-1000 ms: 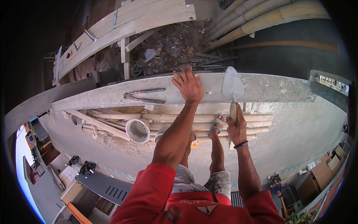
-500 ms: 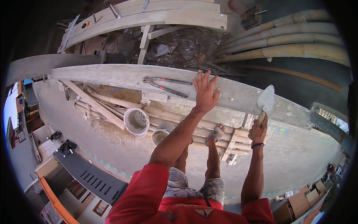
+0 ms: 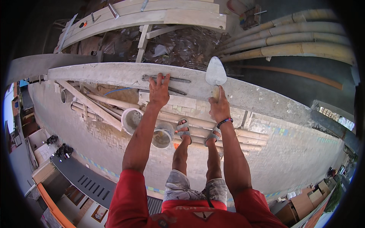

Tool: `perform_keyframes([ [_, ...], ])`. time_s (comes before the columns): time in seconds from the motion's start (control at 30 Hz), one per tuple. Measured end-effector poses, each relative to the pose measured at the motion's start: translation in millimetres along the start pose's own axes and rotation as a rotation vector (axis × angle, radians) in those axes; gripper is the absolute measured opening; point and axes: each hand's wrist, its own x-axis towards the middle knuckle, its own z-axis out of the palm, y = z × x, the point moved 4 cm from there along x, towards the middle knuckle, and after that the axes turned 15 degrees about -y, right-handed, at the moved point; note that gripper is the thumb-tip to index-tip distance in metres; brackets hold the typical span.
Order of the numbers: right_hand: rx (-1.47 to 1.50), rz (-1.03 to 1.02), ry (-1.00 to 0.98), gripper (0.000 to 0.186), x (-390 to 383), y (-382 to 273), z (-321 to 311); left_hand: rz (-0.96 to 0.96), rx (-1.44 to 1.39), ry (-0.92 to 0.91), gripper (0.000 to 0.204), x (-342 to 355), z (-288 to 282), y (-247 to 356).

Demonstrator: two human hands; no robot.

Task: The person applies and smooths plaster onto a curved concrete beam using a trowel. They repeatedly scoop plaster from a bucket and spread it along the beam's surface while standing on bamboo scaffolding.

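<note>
A long grey concrete ledge point(image 3: 262, 95) runs across in front of me. My left hand point(image 3: 159, 92) lies over the handles of a pair of long-handled pincers point(image 3: 179, 80) on the ledge, its fingers stretched out and apart. The palm hides the middle of the tool; its jaws show to the left and the handle ends to the right. My right hand point(image 3: 220, 110) is closed round the handle of a trowel point(image 3: 216, 73). The pale, pointed blade is over the ledge, its tip facing away from me; I cannot tell whether it touches the concrete.
My sandalled feet stand on bamboo poles point(image 3: 247, 140). Left of them are a white bucket point(image 3: 124, 123) with grey contents and a smaller bucket point(image 3: 153, 141). Beyond the ledge lie wooden planks point(image 3: 144, 18) with tools, debris-strewn ground point(image 3: 178, 49) and thick bamboo poles point(image 3: 304, 51).
Both hands have moved left along the ledge, the trowel with the right one. The left hand now lies over the pincers. My right foot has shifted, and both feet now show.
</note>
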Motion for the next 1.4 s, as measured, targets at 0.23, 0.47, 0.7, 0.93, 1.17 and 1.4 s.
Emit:
perform_keyframes([
  [0.23,0.268,-0.091,0.356,0.063,-35,10,-77,0.088,0.197,0.025,0.074,1,-11,-22],
  [0.47,-0.272,-0.113,0.147,0.07,-33,30,15,0.121,0.289,0.118,0.071,1,-11,-17],
  [0.7,0.108,-0.039,0.196,0.061,-31,10,-23,0.158,0.216,0.035,0.067,-1,-21,-24],
  [0.93,0.022,0.061,0.224,0.068,-71,60,21,0.108,0.312,0.091,0.073,2,-17,-17],
  [1.17,-0.014,-0.361,0.246,0.065,-1,-16,-7,0.17,0.305,0.073,0.073,5,-24,-20],
  [1.4,0.237,0.118,0.485,0.069,-80,91,-62,0.195,0.311,0.061,0.071,3,-29,-18],
])
